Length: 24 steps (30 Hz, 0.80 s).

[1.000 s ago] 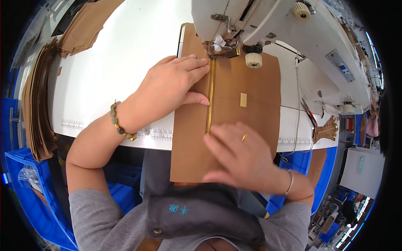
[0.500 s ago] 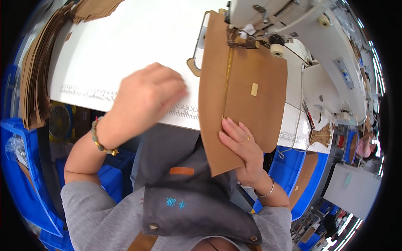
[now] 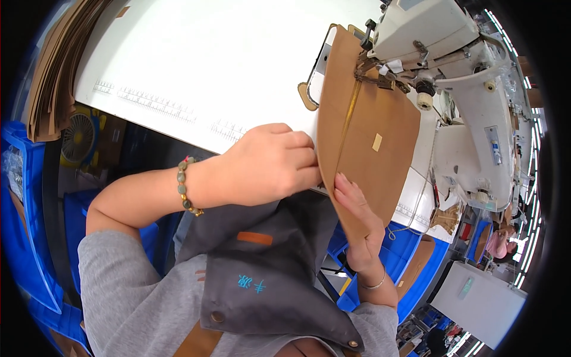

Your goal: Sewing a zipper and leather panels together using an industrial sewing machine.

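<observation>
A brown leather-like panel (image 3: 386, 113) lies on the white sewing table, its far end under the presser foot (image 3: 369, 74) of the sewing machine (image 3: 425, 35). Down its left part runs a thin gold line (image 3: 350, 110) like a zipper, and a small pale tag (image 3: 377, 141) sits to the right of that. My right hand (image 3: 360, 211) grips the near end, fingers straight along the top, and the panel bends up there. At the panel's left edge is my left hand (image 3: 276, 160), closed with fingers curled; its fingertips are hidden, so what they pinch cannot be made out.
A stack of brown pieces (image 3: 56, 77) hangs over the table's left end. A printed ruler (image 3: 157, 104) runs along the front edge. Blue bins (image 3: 33, 232) stand at left and right below the table, with a yellow fan (image 3: 78, 138) underneath. Scrap pieces (image 3: 449, 220) lie right.
My left hand has moved right, to the panel's edge, and its fingers have curled in. The panel's near end has been tilted up by my right hand. The whole view has shifted and turned slightly.
</observation>
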### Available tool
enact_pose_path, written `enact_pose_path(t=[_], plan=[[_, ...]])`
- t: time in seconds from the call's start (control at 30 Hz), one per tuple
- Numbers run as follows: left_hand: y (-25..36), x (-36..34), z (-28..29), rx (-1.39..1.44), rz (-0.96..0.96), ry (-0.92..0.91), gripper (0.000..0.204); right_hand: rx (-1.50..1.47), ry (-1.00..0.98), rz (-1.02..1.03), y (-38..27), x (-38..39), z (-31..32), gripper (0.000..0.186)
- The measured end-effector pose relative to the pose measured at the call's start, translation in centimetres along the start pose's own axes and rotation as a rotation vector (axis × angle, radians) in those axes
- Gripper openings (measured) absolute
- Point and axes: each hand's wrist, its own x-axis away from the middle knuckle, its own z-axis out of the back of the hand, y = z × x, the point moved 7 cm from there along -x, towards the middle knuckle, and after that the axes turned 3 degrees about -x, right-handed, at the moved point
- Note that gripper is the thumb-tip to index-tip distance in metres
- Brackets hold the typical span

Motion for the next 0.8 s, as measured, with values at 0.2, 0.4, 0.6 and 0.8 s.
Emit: enact_pose_path(t=[0.2, 0.4, 0.6, 0.8], plan=[[2.4, -0.6, -0.3, -0.174, 0.036, 0.049, 0.02, 0.337, -0.173, 0.039, 0.2, 1.1, 0.3, 0.054], [5.1, -0.6, -1.9, -0.448, 0.046, -0.113, 0.017, -0.136, 0.632, -0.115, 5.5, 1.3, 12.6, 0.055], [4.8, -0.4, -1.9, -0.464, 0.073, -0.103, 0.014, -0.728, 0.113, -0.34, 7.0, 1.6, 11.9, 0.039], [4.8, -0.4, -1.8, -0.43, 0.059, -0.102, 0.014, -0.402, 0.136, -0.271, 7.8, 1.6, 6.8, 0.037]])
